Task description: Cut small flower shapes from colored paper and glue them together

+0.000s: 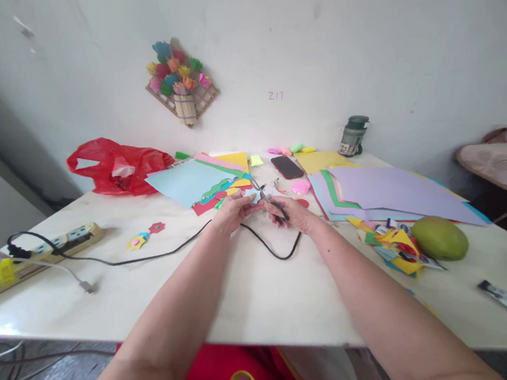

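Note:
Near the middle of the white table, my left hand (pixel 233 210) pinches a small light blue paper piece (pixel 251 196). My right hand (pixel 291 214) is closed around the dark handles of a pair of scissors (pixel 274 206), whose blades reach up and left beside the paper. Just behind my left hand lie cut scraps in green, red, yellow and blue, next to a light blue sheet (pixel 193 182). Small paper flowers, one red (pixel 156 228) and one yellow (pixel 136 242), rest on the table at the left.
A black cable (pixel 149 257) runs from a power strip (pixel 71 239) past my hands. Behind are a red bag (pixel 119 165), a phone (pixel 287 167) and a bottle (pixel 353 136). Coloured sheets (pixel 386 190), paper scraps (pixel 395 249), a green fruit (pixel 440 238) and a tube (pixel 506 300) lie at right.

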`<state>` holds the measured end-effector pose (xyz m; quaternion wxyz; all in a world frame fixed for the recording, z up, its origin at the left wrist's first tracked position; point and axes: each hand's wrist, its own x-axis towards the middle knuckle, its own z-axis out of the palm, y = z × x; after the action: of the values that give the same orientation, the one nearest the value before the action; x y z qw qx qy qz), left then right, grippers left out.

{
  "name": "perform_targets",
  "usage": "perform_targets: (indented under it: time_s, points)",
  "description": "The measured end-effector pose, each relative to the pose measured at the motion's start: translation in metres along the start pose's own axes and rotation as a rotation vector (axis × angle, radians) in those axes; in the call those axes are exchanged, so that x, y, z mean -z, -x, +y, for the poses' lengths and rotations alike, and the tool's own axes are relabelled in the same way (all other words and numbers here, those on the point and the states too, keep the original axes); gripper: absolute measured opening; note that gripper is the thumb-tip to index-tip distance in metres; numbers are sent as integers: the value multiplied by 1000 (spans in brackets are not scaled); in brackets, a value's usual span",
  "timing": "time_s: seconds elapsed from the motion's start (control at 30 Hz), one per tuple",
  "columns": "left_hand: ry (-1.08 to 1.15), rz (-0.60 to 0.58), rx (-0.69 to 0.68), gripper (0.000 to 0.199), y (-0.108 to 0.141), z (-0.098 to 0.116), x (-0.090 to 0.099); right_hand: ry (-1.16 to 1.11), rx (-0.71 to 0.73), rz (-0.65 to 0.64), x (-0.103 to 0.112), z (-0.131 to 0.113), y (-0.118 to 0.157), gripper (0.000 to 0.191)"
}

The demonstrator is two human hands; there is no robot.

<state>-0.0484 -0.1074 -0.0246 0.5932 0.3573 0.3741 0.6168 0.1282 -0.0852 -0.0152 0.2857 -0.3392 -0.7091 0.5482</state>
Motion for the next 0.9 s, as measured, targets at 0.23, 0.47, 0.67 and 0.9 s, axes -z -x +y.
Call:
perform_targets:
  time_s: [0.23,0.47,0.67,0.9]
  points:
    - [-28,-1,-13,12,1,2,0,-23,-4,-2,0,0,1,30]
    - [-28,-7,-28,9,-1,1,1,-30,25,-23,2,5,-1,34]
    - [-61,-20,-25,10,-2,0,4,-10,13,-25,2,3,0,34]
    - [-54,7,-9,11,0,1,2,5,24,-11,2,5,-1,33]
